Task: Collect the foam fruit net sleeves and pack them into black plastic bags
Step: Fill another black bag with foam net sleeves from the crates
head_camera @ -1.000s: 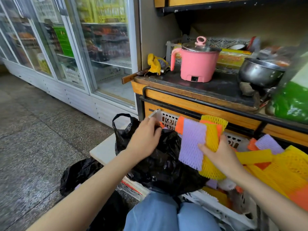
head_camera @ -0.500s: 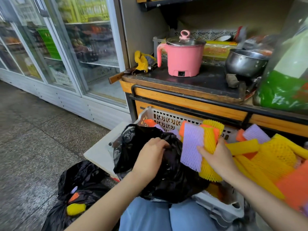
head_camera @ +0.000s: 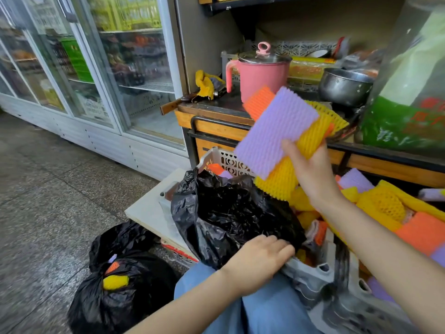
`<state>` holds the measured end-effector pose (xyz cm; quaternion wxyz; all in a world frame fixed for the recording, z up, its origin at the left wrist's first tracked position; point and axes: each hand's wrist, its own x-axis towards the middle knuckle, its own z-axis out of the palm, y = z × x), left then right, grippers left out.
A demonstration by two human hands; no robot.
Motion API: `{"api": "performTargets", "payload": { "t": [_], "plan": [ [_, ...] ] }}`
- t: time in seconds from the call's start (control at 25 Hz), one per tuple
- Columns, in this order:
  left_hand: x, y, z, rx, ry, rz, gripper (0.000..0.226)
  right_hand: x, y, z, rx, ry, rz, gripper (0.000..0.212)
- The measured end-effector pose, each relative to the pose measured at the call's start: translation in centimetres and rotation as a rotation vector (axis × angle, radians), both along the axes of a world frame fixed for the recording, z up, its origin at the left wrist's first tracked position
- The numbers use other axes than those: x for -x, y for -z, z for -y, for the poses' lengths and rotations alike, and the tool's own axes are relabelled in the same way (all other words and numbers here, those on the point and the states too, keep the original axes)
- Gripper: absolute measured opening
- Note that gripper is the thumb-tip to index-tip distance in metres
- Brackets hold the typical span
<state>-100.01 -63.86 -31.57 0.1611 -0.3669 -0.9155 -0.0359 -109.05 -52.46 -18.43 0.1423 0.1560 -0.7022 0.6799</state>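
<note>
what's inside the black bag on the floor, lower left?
Through the open mouth of the floor bag: one yellow sleeve, an orange sleeve and a purple tip. Anything deeper is covered by the black plastic.

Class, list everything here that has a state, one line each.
Pink electric pot: lid on.
Glass fridge doors: closed.
Crumpled black plastic bag on the crate: held by left hand.
Stack of purple, yellow and orange foam net sleeves: held up in right hand.
Black plastic bag on the floor: open, sleeves showing.
</note>
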Motion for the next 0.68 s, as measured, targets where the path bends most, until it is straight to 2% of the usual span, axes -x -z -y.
{"api": "performTargets", "payload": {
  "t": [0.08, 0.16, 0.28, 0.36, 0.4, 0.52, 0.6, 0.68],
  "plan": [
    [-0.8, 0.3, -0.4, -0.020, -0.026, 0.042, 0.036, -1.0, -0.7, 2.2, 0.161, -0.153, 0.011, 0.047],
    [-1.4, 0.1, 0.0, -0.094, -0.004, 0.079, 0.036, -1.7, -0.9, 4.2, 0.190, -0.324, 0.067, 0.045],
    [-3.6, -0.8, 3.2, -0.149, 0.086, 0.008, 0.031, -1.0, 1.4, 5.9, -0.095, -0.425, 0.175, 0.043],
    [-5.0, -1.7, 7.1, -0.160, 0.081, -0.074, 0.028, 0.0, 3.3, 5.3, -0.246, -0.333, 0.227, 0.060],
    [-5.2, -2.1, 9.2, -0.159, 0.019, -0.109, 0.021, 0.5, 4.2, 4.7, -0.271, -0.277, 0.265, 0.065],
    [-3.5, -3.0, 13.7, -0.296, -0.322, -0.107, 0.012, 1.3, 5.8, 2.8, -0.389, -0.093, 0.334, 0.056],
    [-1.3, -3.5, 14.4, -0.427, -0.548, -0.026, 0.025, 1.3, 6.6, 1.8, -0.486, -0.021, 0.357, 0.060],
    [1.6, -3.6, 13.7, -0.537, -0.718, 0.130, 0.037, 1.0, 6.8, 1.3, -0.555, 0.002, 0.373, 0.064]
  ]
}}
